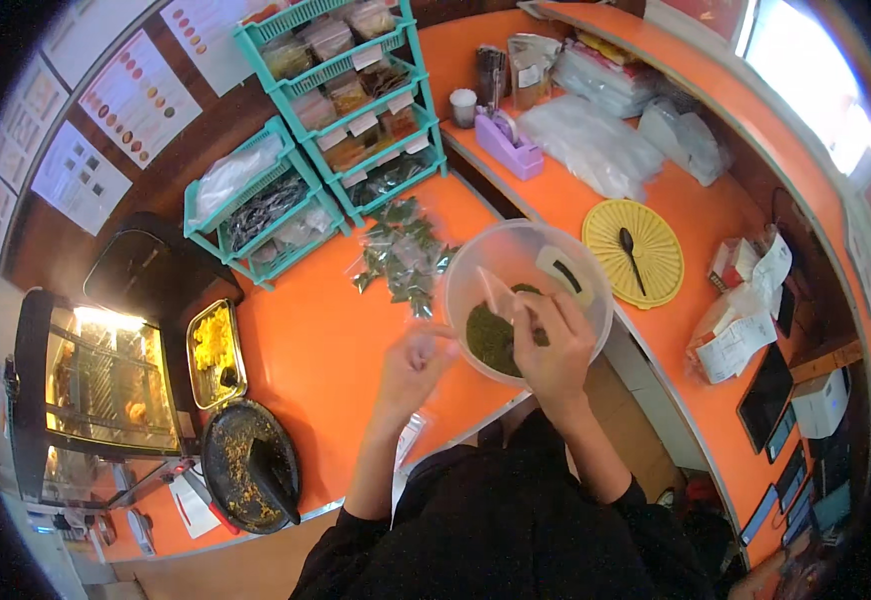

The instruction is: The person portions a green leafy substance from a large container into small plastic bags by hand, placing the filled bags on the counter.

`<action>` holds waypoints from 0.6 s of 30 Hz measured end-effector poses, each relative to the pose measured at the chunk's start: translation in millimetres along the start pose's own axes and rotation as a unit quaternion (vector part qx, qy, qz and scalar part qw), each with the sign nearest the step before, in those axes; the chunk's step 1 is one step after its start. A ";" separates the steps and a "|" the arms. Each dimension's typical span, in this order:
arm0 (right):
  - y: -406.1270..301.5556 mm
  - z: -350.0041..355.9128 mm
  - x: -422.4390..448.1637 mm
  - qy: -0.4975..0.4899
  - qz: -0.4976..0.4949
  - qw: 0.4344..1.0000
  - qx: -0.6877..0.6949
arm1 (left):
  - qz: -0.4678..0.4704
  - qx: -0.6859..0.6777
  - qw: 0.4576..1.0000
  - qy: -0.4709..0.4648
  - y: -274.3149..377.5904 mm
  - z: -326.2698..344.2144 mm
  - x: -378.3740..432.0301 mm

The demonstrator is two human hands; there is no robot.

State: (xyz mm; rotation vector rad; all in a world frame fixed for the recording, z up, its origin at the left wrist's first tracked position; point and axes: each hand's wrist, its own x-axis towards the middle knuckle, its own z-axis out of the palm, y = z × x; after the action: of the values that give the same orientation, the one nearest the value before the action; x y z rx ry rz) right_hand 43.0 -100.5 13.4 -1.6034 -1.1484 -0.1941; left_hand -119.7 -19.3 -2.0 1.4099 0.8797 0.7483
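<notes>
A translucent round plastic tub (593,262) stands at the counter's edge, with dark green ground powder (489,337) on its bottom. My right hand (554,337) reaches over the tub, its fingers closed on a small clear plastic bag (497,291). My left hand (417,364) is just left of the tub, fingers curled and the index finger pointing to the rim; nothing shows in it. Beyond the tub lies a pile of small clear packets of green contents (402,259). To its right a black spoon (632,259) rests on a yellow ribbed lid (602,225).
Turquoise stacked baskets (308,142) hold bagged goods at the back. A steel tray of yellow food (214,345), a black pan (229,465) and a lit glass display warmer (105,382) stand left. A purple tape dispenser (509,146), plastic bags (593,142) and several phones (759,514) lie right.
</notes>
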 end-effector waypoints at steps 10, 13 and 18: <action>-17.6 -18.9 -5.9 -0.139 -0.222 0.965 -0.014 | 0.073 -0.014 0.990 -0.117 13.6 19.4 22.8; -9.5 -24.9 8.1 -0.068 -0.112 0.991 -0.009 | 0.031 0.034 0.992 -0.117 7.7 17.4 22.7; 13.3 -39.8 3.3 -0.254 0.123 0.943 0.176 | 0.106 0.056 0.978 -0.172 9.6 23.3 29.9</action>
State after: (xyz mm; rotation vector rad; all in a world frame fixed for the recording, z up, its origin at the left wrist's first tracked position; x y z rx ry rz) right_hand 71.3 -130.4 22.1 -1.4894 -1.2626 0.5928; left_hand -84.0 -4.8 4.5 1.6903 0.5138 0.5940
